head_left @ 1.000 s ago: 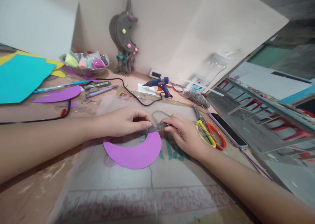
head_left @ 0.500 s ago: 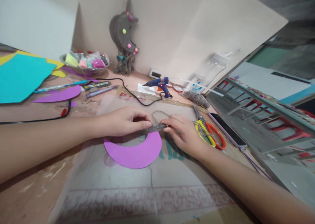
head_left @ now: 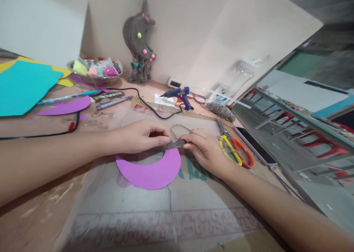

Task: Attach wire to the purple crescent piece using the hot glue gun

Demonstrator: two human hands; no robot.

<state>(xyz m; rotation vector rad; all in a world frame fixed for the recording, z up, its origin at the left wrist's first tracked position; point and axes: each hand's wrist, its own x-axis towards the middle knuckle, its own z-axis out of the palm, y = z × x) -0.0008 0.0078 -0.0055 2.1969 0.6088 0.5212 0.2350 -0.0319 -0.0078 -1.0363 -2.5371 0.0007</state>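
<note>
A purple crescent (head_left: 151,174) of paper or foam lies on the sheet, its inner curve facing away from me. My left hand (head_left: 149,135) is closed at its far edge, thumb and finger pinched by the right tip. Grey yarn (head_left: 173,144) covers that tip, and a loose loop of it arcs behind between the hands. Just right of the tip, my right hand (head_left: 203,150) pinches the grey yarn with thumb and forefinger. My fingers hide the crescent's upper part. Yellow-and-orange-handled scissors (head_left: 236,148) lie beside my right hand.
A blue glue gun (head_left: 178,95) with a black cord sits behind the hands, near a grey yarn bundle (head_left: 221,111). A phone (head_left: 256,147) lies right. A bowl (head_left: 95,78) of coloured packets, turquoise sheet (head_left: 24,87) and purple offcut (head_left: 66,106) are left. A grey moon decoration (head_left: 136,38) hangs behind.
The purple crescent has shifted very slightly left. Both hands keep nearly the same place and grip.
</note>
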